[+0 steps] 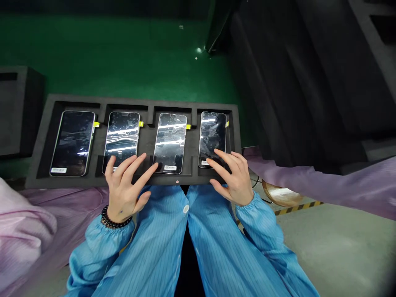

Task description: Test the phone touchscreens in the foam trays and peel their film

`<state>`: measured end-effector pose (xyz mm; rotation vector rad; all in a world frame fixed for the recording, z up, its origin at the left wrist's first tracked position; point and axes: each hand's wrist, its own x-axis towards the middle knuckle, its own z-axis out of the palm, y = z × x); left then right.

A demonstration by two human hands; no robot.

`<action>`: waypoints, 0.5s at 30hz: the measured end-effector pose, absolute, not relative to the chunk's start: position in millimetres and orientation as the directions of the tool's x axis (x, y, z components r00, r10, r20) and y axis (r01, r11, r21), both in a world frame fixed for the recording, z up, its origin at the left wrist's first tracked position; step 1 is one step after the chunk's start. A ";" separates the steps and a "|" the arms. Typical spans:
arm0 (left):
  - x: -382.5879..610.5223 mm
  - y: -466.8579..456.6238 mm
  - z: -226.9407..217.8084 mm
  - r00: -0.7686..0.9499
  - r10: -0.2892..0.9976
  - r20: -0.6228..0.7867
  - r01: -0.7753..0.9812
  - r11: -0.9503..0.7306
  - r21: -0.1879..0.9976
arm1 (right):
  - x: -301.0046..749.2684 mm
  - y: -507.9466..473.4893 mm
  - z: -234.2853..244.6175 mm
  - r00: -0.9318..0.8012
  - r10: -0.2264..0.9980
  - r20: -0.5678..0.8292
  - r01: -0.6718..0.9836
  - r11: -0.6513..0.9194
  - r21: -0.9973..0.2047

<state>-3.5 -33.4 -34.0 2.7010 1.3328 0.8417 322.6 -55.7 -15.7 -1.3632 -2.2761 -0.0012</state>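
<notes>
A black foam tray point(133, 101) lies across my lap and holds several glossy smartphones in a row, each with a yellow tab on its right side. My left hand point(125, 183) lies with its fingertips on the lower edge of the second phone point(121, 136) and close to the third phone point(170, 143). My right hand point(233, 177) rests its fingers on the lower right of the end phone point(213, 139). The far-left phone point(72, 143) stands untouched. Neither hand grips anything, and the fingers of both are spread.
A green surface point(108, 53) lies beyond the tray. Black foam blocks point(309, 82) rise on the right, and another point(18, 107) stands at the left. Pale purple cloth point(309, 181) lies at both sides. Yellow-black tape point(297, 209) runs along the grey floor.
</notes>
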 end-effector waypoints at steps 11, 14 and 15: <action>-4.9 -32.4 -35.5 0.497 0.731 0.468 0.717 -0.650 0.253 | 322.7 -55.9 -16.0 -0.387 0.854 0.347 0.826 0.489 -0.281; -4.5 -32.1 -35.4 0.507 0.721 0.472 0.712 -0.659 0.242 | 322.9 -56.5 -17.2 -0.378 0.865 0.331 0.827 0.476 -0.300; -4.4 -31.8 -35.4 0.522 0.714 0.467 0.709 -0.667 0.227 | 322.9 -56.7 -17.5 -0.385 0.866 0.320 0.830 0.476 -0.290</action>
